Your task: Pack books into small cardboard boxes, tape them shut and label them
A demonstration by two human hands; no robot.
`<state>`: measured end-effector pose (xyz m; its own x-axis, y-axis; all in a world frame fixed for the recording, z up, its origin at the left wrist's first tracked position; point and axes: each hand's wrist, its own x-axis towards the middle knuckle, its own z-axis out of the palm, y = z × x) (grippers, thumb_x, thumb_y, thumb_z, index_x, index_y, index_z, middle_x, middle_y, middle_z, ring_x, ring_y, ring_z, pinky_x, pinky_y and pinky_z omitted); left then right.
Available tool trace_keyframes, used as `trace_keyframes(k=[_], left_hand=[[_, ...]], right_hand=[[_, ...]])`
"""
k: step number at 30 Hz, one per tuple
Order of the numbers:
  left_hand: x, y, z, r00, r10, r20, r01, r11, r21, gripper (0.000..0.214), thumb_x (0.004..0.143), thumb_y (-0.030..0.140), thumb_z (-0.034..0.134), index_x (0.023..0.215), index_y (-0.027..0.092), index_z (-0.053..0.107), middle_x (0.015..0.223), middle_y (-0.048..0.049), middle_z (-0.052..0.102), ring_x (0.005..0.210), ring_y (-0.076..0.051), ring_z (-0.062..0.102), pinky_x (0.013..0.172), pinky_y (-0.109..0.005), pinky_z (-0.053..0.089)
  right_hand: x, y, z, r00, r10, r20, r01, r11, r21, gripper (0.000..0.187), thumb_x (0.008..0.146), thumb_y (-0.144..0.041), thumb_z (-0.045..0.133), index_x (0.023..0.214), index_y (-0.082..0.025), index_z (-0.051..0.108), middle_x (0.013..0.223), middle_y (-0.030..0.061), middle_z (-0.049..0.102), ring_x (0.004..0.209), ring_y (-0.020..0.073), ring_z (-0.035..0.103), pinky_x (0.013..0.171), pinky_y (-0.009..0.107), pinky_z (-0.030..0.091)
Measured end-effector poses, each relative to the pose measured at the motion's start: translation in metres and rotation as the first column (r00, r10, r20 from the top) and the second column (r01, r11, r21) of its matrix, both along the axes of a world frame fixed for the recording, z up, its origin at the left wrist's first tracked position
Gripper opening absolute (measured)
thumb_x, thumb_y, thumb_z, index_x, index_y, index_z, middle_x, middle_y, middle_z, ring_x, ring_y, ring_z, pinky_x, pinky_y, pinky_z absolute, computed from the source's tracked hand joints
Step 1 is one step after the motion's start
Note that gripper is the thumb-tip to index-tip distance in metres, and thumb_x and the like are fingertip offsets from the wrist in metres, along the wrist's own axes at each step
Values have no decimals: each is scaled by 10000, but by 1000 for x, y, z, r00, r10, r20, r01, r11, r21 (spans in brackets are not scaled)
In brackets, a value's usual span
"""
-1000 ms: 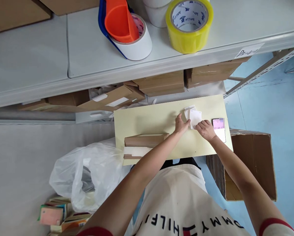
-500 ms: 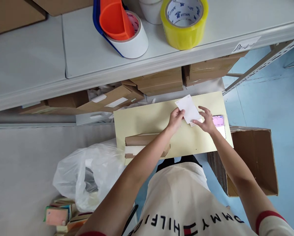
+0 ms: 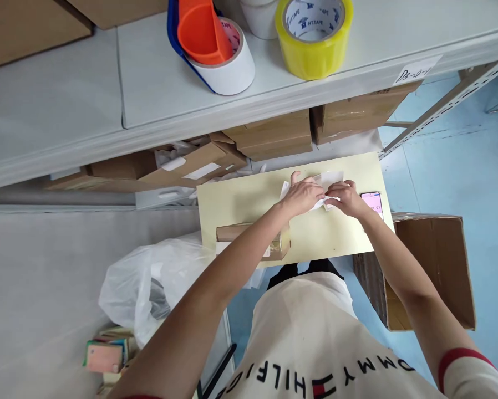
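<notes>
Both hands meet over the pale yellow tabletop (image 3: 249,202). My left hand (image 3: 302,196) is palm down, its fingertips pinched against a thin white sheet (image 3: 318,204). One finger of it sticks out, and a white card (image 3: 284,189) shows at its outer side, mostly covered. My right hand (image 3: 346,198) pinches the same sheet from the right, fingertips nearly touching the left ones. Beyond the fingers spreads a translucent plastic sleeve (image 3: 331,177); whether it joins the white sheet is hidden. A phone (image 3: 372,203) with a pink screen lies right of my right hand.
An open cardboard box (image 3: 430,271) stands at the right. A cardboard piece (image 3: 232,231) lies under my left forearm. White shelving (image 3: 182,113) overhangs the far side, bearing yellow tape (image 3: 315,58) and a white roll (image 3: 236,77). A plastic bag (image 3: 128,288) is at the left.
My left hand has turned palm down and moved right toward my right hand. The flat white card is now largely covered by the fingers, and a translucent sleeve shows behind them.
</notes>
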<state>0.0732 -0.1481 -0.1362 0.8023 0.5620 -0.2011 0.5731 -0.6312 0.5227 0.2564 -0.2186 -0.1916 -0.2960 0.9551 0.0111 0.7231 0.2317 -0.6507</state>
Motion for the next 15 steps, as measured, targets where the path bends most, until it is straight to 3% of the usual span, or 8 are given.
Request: trace_keyframes(k=[3, 6, 11, 13, 15], left_hand=[[-2, 5, -11, 997, 77, 28, -73, 991, -112, 235, 899, 239, 533, 770, 237, 729, 874, -33, 738, 1012, -231, 602, 1076, -550, 168], [-9, 17, -27, 955, 283, 88, -261, 944, -204, 181, 839, 245, 613, 696, 231, 722, 756, -20, 723, 876, -218, 625, 1022, -459, 273], [-32, 41, -41, 732, 627, 266, -533, 770, -350, 176, 788, 317, 677, 654, 203, 691, 627, 1, 663, 676, -176, 584, 774, -308, 417], [-40, 45, -40, 629, 717, 301, -588, 692, -419, 211, 780, 360, 682, 655, 191, 677, 606, 11, 640, 634, -157, 557, 674, -272, 419], [-45, 41, -34, 574, 756, 313, -583, 647, -492, 250, 761, 408, 696, 655, 183, 669, 600, 14, 636, 605, -144, 540, 614, -254, 414]], right_hand=[[2, -1, -5, 997, -18, -77, 18, 1000, -7, 394, 953, -494, 488, 817, -227, 743, 922, 80, 761, 963, 248, 663, 924, 425, 315], [8, -4, -12, 990, -58, -128, 56, 998, -18, 406, 935, -535, 496, 793, -247, 744, 914, 63, 772, 922, 248, 686, 935, 429, 354], [23, -14, -28, 974, -172, -149, 166, 985, -53, 404, 930, -543, 487, 818, -245, 735, 921, 78, 776, 874, 265, 712, 899, 446, 438], [26, -19, -32, 971, -189, -148, 181, 981, -65, 416, 910, -572, 504, 858, -225, 727, 956, 104, 769, 931, 288, 709, 923, 483, 443], [24, -22, -29, 964, -218, -149, 212, 976, -57, 482, 841, -649, 560, 962, -209, 714, 1081, 143, 739, 1073, 333, 665, 973, 542, 419]])
